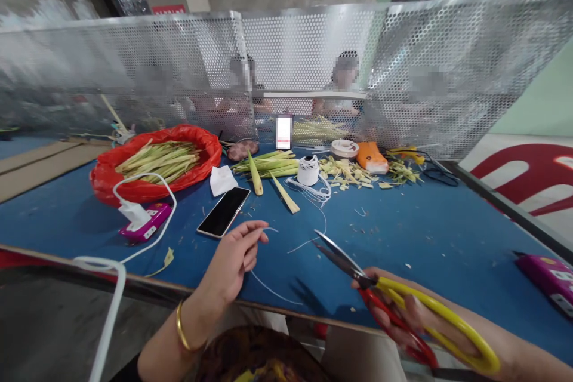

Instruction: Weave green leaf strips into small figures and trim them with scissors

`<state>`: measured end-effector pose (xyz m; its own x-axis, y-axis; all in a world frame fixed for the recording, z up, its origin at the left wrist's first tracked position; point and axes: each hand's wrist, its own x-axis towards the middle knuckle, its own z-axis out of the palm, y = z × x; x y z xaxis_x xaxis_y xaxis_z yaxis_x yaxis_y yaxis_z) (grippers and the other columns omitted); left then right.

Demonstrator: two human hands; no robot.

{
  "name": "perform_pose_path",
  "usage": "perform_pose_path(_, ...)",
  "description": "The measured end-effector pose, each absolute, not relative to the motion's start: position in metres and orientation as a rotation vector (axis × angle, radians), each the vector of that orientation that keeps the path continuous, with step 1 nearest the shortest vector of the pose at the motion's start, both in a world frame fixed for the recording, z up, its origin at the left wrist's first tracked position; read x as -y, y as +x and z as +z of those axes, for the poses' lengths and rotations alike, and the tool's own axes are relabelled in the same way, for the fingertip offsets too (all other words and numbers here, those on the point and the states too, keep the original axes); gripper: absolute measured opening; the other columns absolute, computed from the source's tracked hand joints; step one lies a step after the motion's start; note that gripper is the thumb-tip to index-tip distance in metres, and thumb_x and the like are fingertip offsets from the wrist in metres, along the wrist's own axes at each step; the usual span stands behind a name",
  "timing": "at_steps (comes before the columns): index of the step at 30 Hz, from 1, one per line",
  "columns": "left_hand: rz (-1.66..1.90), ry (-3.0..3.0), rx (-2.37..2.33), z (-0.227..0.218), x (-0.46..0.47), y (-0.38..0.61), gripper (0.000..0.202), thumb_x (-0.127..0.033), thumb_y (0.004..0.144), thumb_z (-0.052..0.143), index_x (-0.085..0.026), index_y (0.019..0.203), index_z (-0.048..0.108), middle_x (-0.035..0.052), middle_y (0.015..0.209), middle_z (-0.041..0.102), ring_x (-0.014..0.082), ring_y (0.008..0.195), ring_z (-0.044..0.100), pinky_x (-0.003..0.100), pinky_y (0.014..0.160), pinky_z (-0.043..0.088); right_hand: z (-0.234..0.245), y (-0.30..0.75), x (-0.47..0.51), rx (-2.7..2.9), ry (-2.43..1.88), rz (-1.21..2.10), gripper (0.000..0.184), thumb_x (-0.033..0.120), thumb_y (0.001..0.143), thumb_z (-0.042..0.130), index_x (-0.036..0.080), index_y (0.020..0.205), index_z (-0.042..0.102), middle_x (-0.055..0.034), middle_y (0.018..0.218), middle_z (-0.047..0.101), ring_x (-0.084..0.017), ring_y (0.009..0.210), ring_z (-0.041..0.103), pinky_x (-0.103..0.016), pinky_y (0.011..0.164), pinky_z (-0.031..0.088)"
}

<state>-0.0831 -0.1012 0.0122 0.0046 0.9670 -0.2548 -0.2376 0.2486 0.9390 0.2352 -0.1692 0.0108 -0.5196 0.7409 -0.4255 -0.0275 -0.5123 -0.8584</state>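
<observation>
My left hand [239, 256], with a gold bangle at the wrist, pinches a thin white string [275, 295] whose short end sticks out past the fingertips. The longer part hangs below the hand toward the table's front edge. My right hand [403, 316] grips scissors [369, 286] with one yellow and one red handle. Their blades are slightly apart and point up and left over the table, near a loose string end. That string leads back to a white spool [308, 171]. Two pale green stalk pieces [284, 193] lie behind my left hand.
A red plastic bag [105, 182] of long stalks stands at left. Near it are a phone [224, 212], a tissue [222, 180] and a purple power strip [150, 224] with a white cable. Peelings [347, 173] and an orange packet [371, 157] lie behind. A perforated metal screen [304, 36] borders the table.
</observation>
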Motion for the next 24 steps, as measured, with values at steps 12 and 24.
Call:
perform_pose_path(12, 0.586, 1.876, -1.552, -0.013, 0.029, 0.023, 0.021, -0.03, 0.062, 0.078, -0.018, 0.072, 0.065, 0.0028, 0.07, 0.062, 0.0203, 0.072, 0.057, 0.029, 0.065, 0.037, 0.011, 0.254, 0.17, 0.983, -1.292, 1.799, 0.071, 0.065, 0.071, 0.068, 0.022, 0.126, 0.063, -0.0129, 0.122, 0.067, -0.033, 0.111, 0.063, -0.042, 0.101, 0.047)
perform_pose_path(24, 0.688, 1.82, -1.436, -0.02, 0.046, 0.013, 0.013, -0.022, 0.079, 0.059, -0.018, 0.067, 0.059, 0.0029, 0.073, 0.063, 0.0173, 0.074, 0.055, 0.029, 0.07, 0.04, 0.013, 0.243, 0.15, 1.024, -1.296, 1.761, 0.055, 0.064, 0.074, 0.068, 0.021, 0.107, 0.07, -0.0019, 0.074, 0.067, -0.016, 0.069, 0.062, -0.027, 0.068, 0.053)
